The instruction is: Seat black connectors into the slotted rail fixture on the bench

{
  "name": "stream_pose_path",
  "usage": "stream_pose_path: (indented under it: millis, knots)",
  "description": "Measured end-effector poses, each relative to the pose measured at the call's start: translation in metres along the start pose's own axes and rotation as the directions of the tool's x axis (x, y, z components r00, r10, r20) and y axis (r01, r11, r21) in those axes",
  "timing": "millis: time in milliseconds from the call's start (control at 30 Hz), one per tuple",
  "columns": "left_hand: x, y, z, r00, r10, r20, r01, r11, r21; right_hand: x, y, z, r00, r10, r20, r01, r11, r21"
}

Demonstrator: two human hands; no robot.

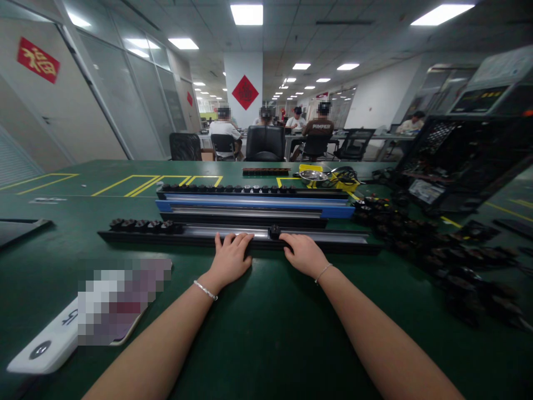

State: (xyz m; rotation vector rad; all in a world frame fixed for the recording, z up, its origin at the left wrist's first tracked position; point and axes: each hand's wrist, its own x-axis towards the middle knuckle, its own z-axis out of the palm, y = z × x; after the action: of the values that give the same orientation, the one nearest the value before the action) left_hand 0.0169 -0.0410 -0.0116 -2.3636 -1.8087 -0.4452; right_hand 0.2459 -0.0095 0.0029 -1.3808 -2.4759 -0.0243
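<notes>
A long black rail [225, 231] with a silvery channel lies crosswise in front of me. Several small black knobbed parts [141, 225] sit in a row at its left end, and a single black part [275, 231] stands in the channel near the middle. My left hand [230, 256] rests its spread fingertips on the rail's near edge, left of the single part. With fingers stretched and thumb apart, my right hand [305, 254] touches the rail just right of that part; its fingertips are at or very near the part.
Behind lie a blue rail [254, 206] and another rail [229, 190] of black parts. A heap of black parts [416, 233] spreads at right before an open computer case [453, 161]. A metal bowl [313, 176] stands at back. A phone [141, 300] and a white device [45, 347] lie at left.
</notes>
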Motion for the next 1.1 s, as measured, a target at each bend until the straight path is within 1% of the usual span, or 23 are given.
stream_pose_path:
  millis: [233,433,633,767,1100]
  knots:
    - [0.0,0.001,0.0,1.0,-0.017,0.02,0.017,1.0,0.011,-0.001,0.001,-0.003,1.0,0.008,0.0,-0.008,1.0,-0.018]
    - [0.0,0.0,0.001,1.0,-0.007,0.013,0.007,1.0,0.002,-0.003,0.005,-0.005,1.0,0.02,-0.019,-0.02,1.0,-0.004]
    - [0.0,-0.001,0.001,1.0,-0.006,0.002,0.006,1.0,-0.002,-0.004,0.007,-0.006,1.0,0.026,-0.011,-0.026,1.0,0.006]
    - [0.0,-0.001,0.001,1.0,-0.001,0.003,0.001,1.0,-0.007,-0.003,0.008,-0.007,1.0,0.015,-0.009,-0.014,0.999,0.033]
    - [0.0,-0.002,0.001,1.0,-0.003,0.001,0.003,1.0,-0.007,-0.004,0.014,-0.005,0.999,0.002,-0.05,0.002,0.995,0.096]
